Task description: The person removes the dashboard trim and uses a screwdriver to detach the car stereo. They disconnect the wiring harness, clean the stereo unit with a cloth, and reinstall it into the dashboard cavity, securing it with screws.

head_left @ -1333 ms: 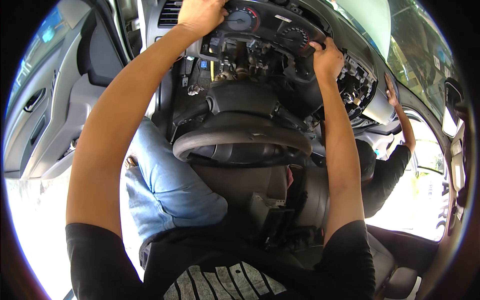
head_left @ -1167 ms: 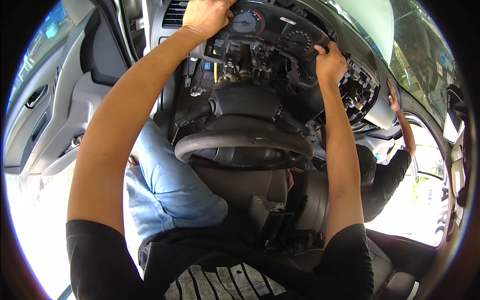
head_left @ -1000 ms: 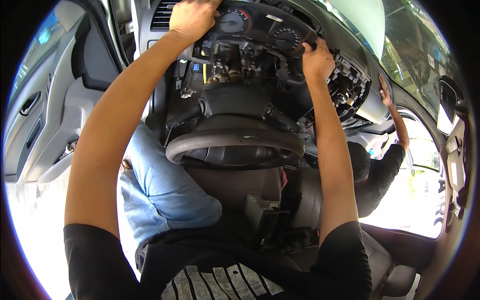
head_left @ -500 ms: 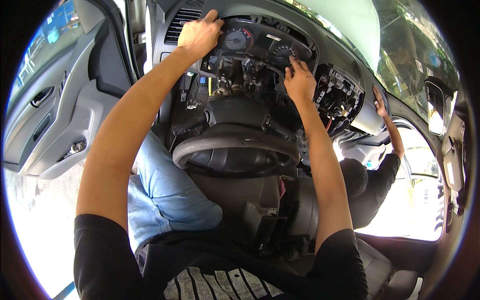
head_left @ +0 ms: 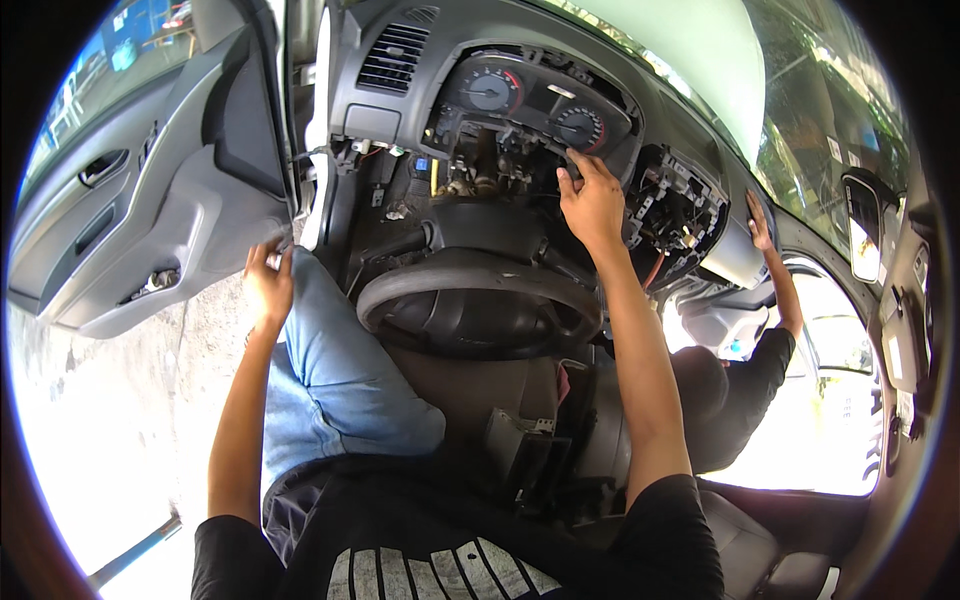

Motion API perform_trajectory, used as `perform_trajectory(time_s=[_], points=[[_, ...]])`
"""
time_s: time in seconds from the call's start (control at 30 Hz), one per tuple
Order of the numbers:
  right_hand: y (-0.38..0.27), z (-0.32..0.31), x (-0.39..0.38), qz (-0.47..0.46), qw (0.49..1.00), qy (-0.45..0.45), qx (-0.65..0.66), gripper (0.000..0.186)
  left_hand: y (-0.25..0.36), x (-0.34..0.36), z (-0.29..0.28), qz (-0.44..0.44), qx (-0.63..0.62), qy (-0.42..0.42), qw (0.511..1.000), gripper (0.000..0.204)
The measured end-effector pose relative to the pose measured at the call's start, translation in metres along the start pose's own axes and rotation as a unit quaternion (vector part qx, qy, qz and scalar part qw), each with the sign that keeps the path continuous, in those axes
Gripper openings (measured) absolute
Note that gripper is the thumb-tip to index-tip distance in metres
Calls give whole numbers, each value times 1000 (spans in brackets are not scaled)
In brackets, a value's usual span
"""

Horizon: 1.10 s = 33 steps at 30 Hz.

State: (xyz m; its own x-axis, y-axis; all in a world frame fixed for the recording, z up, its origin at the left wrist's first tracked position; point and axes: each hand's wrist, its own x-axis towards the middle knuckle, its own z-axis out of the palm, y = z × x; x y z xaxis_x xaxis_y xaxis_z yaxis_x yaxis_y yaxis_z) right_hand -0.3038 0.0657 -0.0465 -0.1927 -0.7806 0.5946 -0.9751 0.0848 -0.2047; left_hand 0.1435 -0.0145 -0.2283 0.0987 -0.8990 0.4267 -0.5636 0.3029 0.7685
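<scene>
My right hand (head_left: 592,200) is at the lower right edge of the instrument cluster (head_left: 545,108), its fingers stretched out and its thumb apart. Whether the fingertips touch the cluster's edge I cannot tell. The cluster sits in the dashboard (head_left: 455,35) with its two round gauges showing. Below it is an opening with bare brackets and wiring (head_left: 490,165). My left hand (head_left: 268,285) is beside my jeans-clad knee, near the open door; its fingers are loosely bent and apart, and I make out nothing held. The steering wheel (head_left: 480,285) lies low between my arms.
The door (head_left: 190,230) stands open on the left. Right of the cluster is an exposed dashboard cavity (head_left: 675,205). Another person (head_left: 735,400) is at the far right, a hand on the dashboard. A metal bracketed unit (head_left: 515,440) lies beside the seat.
My left hand has left the upper left of the cluster and come down beside my knee. My right hand has dropped slightly from the right gauge to the cluster's lower edge.
</scene>
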Motion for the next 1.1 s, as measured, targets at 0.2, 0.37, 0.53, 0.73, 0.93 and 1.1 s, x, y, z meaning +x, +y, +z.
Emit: perform_trajectory(time_s=[0.2,0.37,0.53,0.73,0.93,1.1], points=[[-45,-13,46,-123,979,162,26,20,-19,18,9,-44,-31,-130,990,25],[-76,-40,114,-148,961,234,6,11,54,82,109,-159,-315,-329,876,37],[-107,1,84,-200,979,-16,42,19,92,103,200,-348,-437,-307,771,37],[-85,56,70,-123,975,-186,-10,26,71,106,251,-359,-484,-279,748,15],[-68,83,79,-77,973,-216,10,25,74,120,265,-381,-566,-303,665,9],[-74,98,83,-96,970,-220,33,28,83,117,257,-352,-637,-354,587,19]])
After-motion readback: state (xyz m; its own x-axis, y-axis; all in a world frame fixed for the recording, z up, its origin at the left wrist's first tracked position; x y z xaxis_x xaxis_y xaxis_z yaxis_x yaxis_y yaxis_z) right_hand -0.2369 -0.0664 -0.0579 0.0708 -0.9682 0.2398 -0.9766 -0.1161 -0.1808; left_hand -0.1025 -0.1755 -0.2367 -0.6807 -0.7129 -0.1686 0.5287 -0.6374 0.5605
